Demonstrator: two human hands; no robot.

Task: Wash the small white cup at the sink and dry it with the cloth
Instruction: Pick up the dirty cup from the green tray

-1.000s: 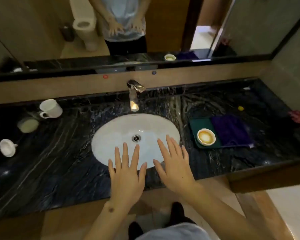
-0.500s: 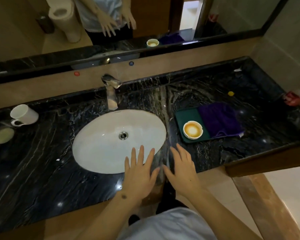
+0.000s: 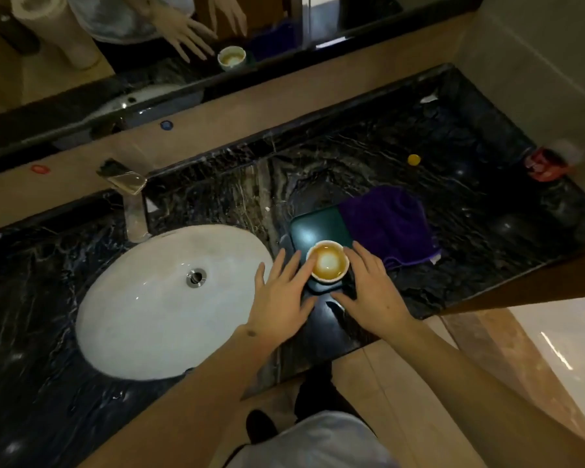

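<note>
the small white cup (image 3: 327, 265) is seen upright, mouth facing up, brown-stained inside, on the near edge of a green tray (image 3: 313, 229) on the desk (image 3: 352, 163), right of the sink (image 3: 142, 315). it is flanked by the left hand (image 3: 279, 300) and right hand (image 3: 374, 292), both with fingers straight, nothing gripped. a purple cloth (image 3: 387, 222) is draped over the tray's right side.

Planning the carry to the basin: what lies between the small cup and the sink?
In the head view, the left hand and bare dark marble counter separate cup from sink.
</note>
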